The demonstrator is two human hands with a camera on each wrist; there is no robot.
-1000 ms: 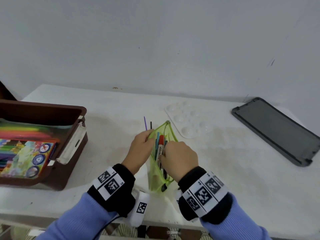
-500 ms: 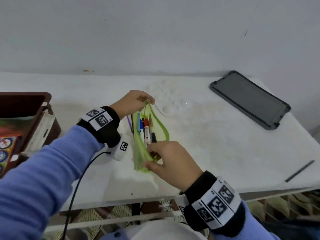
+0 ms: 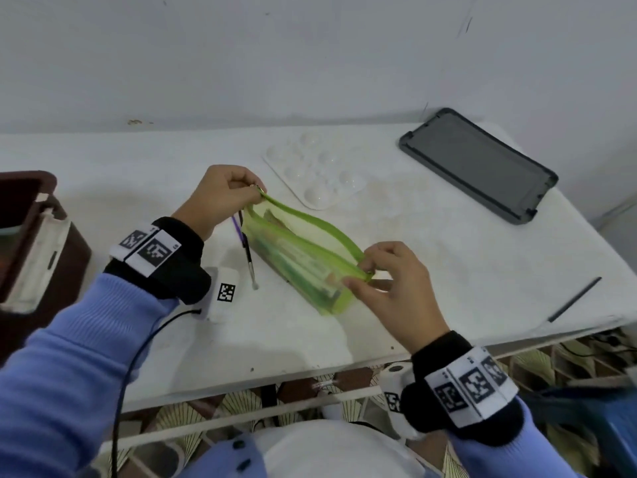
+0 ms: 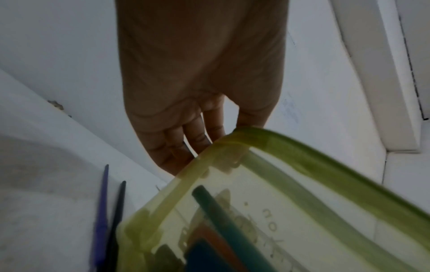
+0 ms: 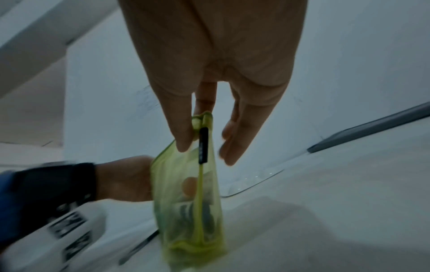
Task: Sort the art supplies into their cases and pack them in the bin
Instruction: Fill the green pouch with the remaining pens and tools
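The translucent green zip pouch [image 3: 303,257] now lies stretched flat — left hand [image 3: 220,198] and right hand [image 3: 389,288] pinch its ends. Markers packed; zipper open, two thin brushes [image 3: 246,250] remain on the worktop [image 3: 431,243].

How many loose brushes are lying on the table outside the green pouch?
2: a purple-handled brush and a black-handled brush lie side by side, just left of the translucent green zip pouch. More could be hidden under the pouch.

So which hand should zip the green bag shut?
Probably the right hand: the black zipper pull hangs right by its fingertips, while the left hand pinches the far end of the green bag and can steady it.
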